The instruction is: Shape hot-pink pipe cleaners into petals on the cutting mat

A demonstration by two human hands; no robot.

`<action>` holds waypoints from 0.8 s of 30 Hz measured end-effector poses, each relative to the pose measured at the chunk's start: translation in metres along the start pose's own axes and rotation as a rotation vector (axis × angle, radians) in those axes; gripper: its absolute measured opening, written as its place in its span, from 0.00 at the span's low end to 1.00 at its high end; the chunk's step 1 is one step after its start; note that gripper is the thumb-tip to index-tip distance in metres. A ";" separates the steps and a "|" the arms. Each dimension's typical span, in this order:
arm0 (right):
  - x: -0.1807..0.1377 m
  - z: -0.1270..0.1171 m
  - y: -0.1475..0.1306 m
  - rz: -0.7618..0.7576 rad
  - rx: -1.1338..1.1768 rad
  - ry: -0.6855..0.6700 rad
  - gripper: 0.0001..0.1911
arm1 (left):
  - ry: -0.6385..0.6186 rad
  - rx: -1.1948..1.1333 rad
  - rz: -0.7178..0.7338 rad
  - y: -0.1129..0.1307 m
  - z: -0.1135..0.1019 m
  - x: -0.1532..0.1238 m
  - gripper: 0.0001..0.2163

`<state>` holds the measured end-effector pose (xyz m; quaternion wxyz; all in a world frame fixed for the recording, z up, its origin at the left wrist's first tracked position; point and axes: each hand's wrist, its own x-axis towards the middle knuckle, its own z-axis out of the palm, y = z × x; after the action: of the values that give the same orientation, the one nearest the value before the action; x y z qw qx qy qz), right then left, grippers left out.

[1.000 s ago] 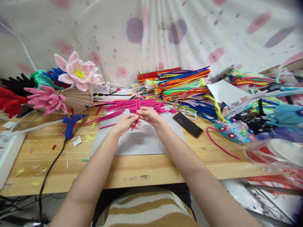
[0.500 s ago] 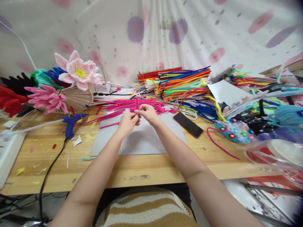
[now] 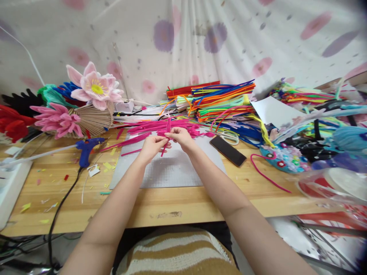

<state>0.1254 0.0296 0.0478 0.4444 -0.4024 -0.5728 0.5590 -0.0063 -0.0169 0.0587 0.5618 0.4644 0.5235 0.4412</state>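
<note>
Fingers pinched nearly closed, the left hand (image 3: 153, 148) at eight o'clock and right hand (image 3: 181, 137) at three grasp a magenta fuzzy stem (image 3: 164, 150) above the gray mat (image 3: 172, 173). Its lower tail, hidden half a second ago, now shows, pointing toward seven.

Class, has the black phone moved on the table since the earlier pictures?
No: the black phone keeps the same place and slant, to the right of the grey mat.
</note>
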 end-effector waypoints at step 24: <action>-0.011 0.025 0.019 0.036 -0.282 0.355 0.15 | 0.294 0.792 0.266 -0.019 0.010 0.000 0.10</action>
<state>0.1042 0.0130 0.0288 0.4672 -0.5629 -0.5509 0.4017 0.0044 -0.0205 0.0400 0.1984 0.6396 0.6621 0.3365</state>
